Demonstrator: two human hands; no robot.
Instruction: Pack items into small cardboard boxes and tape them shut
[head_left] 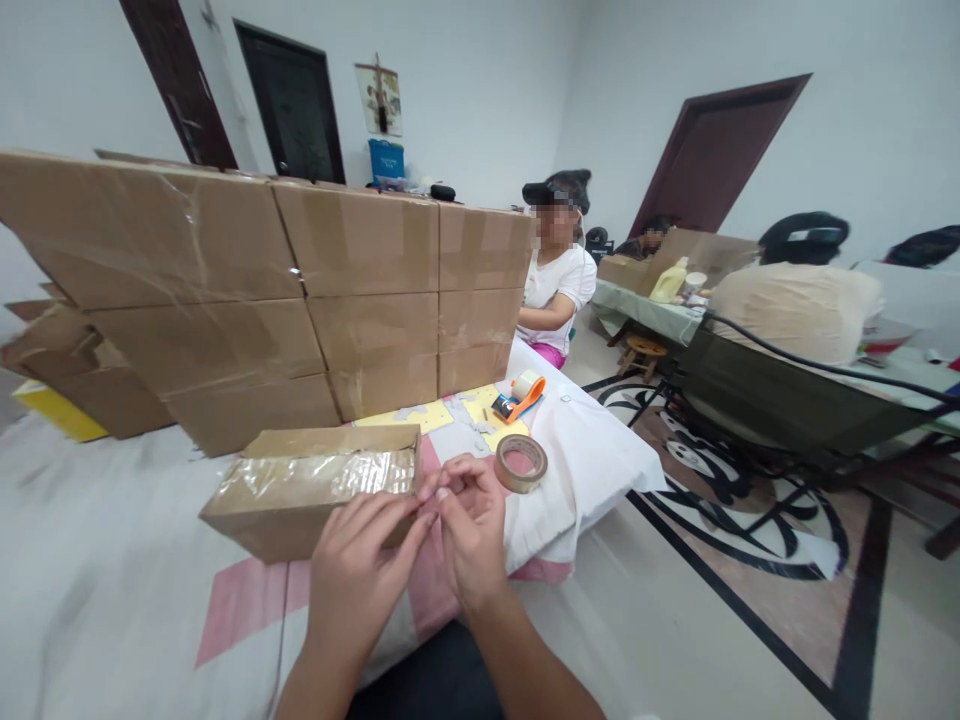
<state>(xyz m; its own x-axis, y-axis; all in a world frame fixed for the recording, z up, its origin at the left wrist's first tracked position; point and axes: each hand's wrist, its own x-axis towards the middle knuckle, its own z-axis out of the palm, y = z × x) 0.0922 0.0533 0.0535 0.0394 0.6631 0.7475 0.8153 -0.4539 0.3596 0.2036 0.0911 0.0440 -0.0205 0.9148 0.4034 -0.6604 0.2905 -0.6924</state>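
Observation:
My left hand (367, 560) and my right hand (472, 525) meet in front of me, fingertips pinched together. Whatever lies between them is too small or clear to make out. Just behind my left hand sits a small cardboard box (262, 525), its top covered with shiny clear tape (322, 474). A roll of brown packing tape (520, 463) lies flat to the right of my right hand. Beyond it stands an orange tape dispenser (529, 390) with a roll on it.
Stacked cardboard boxes (367, 240) form a wall across the table's far side. Yellow scraps (405, 418) lie before them on the cloth-covered table (135, 530). A person in a white shirt (566, 280) sits beyond. A dark green folding chair (780, 390) stands at right.

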